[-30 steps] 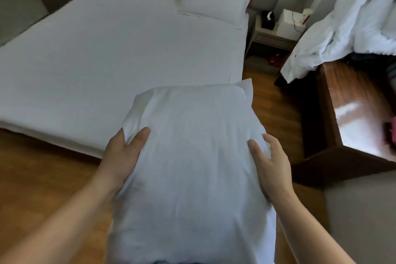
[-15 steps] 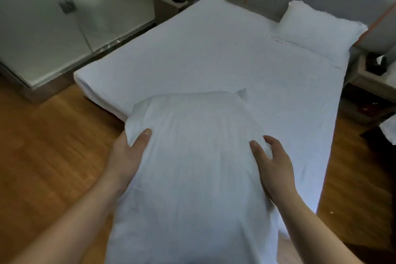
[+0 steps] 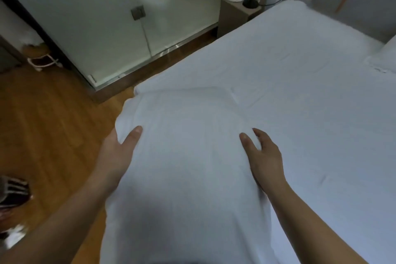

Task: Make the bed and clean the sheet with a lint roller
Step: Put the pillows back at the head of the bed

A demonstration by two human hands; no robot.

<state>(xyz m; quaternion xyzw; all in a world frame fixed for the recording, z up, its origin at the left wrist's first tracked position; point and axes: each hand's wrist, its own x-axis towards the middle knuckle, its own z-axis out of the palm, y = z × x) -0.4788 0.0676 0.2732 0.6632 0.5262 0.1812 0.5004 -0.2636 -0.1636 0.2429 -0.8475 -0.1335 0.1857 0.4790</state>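
A white pillow (image 3: 188, 167) is held up in front of the person, its far end over the near corner of the bed (image 3: 310, 100), whose white sheet lies flat. The left hand (image 3: 116, 156) grips the pillow's left edge, thumb on top and fingers hidden beneath. The right hand (image 3: 264, 156) grips the right edge, thumb pressing into the fabric. A second pillow (image 3: 385, 55) lies at the bed's head. A nightstand (image 3: 237, 13) stands beyond, beside a glass partition (image 3: 107, 17), on wooden floor (image 3: 49, 126).
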